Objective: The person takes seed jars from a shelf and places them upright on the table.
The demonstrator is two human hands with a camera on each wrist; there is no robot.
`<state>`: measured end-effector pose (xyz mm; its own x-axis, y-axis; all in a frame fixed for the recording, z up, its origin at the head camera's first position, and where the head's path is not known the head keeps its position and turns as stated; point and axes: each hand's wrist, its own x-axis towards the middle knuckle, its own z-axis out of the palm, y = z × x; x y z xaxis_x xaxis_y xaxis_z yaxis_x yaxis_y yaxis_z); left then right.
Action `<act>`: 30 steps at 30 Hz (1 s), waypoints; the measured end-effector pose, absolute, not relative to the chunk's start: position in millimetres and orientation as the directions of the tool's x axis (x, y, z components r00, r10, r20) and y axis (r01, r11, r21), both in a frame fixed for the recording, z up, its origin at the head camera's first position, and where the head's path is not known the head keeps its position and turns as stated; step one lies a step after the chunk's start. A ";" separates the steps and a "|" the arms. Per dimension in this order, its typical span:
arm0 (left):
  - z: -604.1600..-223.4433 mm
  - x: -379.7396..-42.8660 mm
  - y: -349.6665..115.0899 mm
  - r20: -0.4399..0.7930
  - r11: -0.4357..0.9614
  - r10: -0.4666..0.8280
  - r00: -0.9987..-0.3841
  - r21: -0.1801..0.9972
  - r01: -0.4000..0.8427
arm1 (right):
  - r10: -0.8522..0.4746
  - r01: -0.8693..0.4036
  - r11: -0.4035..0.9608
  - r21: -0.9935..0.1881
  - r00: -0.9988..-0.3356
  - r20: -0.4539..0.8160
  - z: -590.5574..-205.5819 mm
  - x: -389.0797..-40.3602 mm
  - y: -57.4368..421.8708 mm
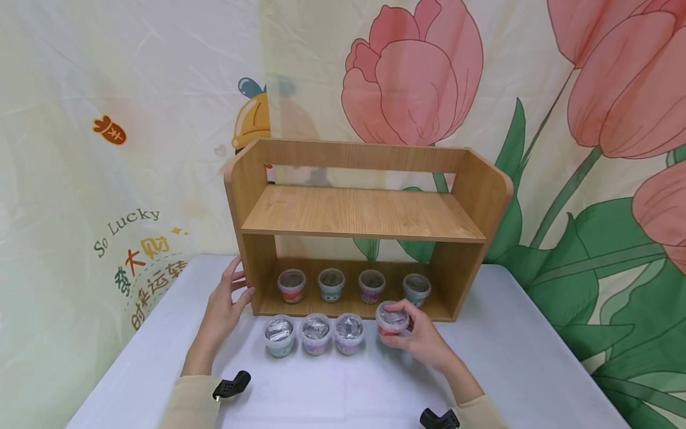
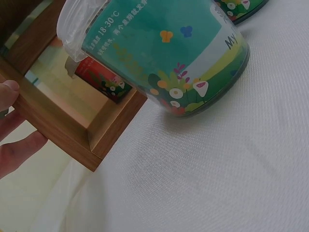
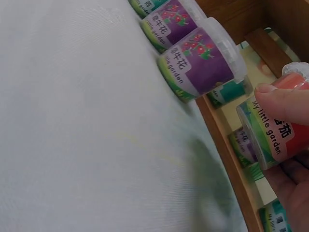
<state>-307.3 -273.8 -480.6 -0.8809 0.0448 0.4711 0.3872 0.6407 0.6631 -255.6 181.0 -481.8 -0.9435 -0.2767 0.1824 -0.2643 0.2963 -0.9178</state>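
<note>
My right hand [image 1: 426, 345] holds a red-labelled seedling cup [image 1: 389, 322] between thumb and fingers, just in front of a wooden two-tier shelf [image 1: 364, 213]. In the right wrist view the cup [image 3: 270, 128] is tilted, its "My little garden" label showing. My left hand [image 1: 221, 307] touches the shelf's left side panel [image 1: 248, 271], thumb at the front edge, fingers along the outer face. On the table before the shelf stand a teal cup [image 1: 279, 336] and two purple ones, the nearer to my right hand being this purple cup [image 1: 349, 335].
Several cups stand in a row on the lower tier, including a red one [image 1: 292, 287] at left and a teal one [image 1: 416, 290] at right. A white cloth covers the table [image 1: 321, 393]. A patterned curtain [image 1: 177, 107] hangs behind the shelf.
</note>
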 end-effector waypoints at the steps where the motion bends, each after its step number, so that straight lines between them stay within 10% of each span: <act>1: -480.4 -307.1 -273.9 0.468 0.642 0.043 -0.883 0.664 0.383 | -0.279 -0.264 0.297 -0.918 -0.943 0.181 -483.8 -256.0 180.5; 30: -479.6 -307.3 -274.4 0.461 0.648 0.041 -0.886 0.663 0.375 | -0.303 -0.283 0.326 -0.902 -0.935 0.184 -514.1 -256.2 164.7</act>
<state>-307.3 -274.4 -479.6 -0.8865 0.0415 0.4610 0.3750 0.6482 0.6627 -256.2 164.7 -514.1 -0.9351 -0.3027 0.1843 -0.2833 0.3262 -0.9018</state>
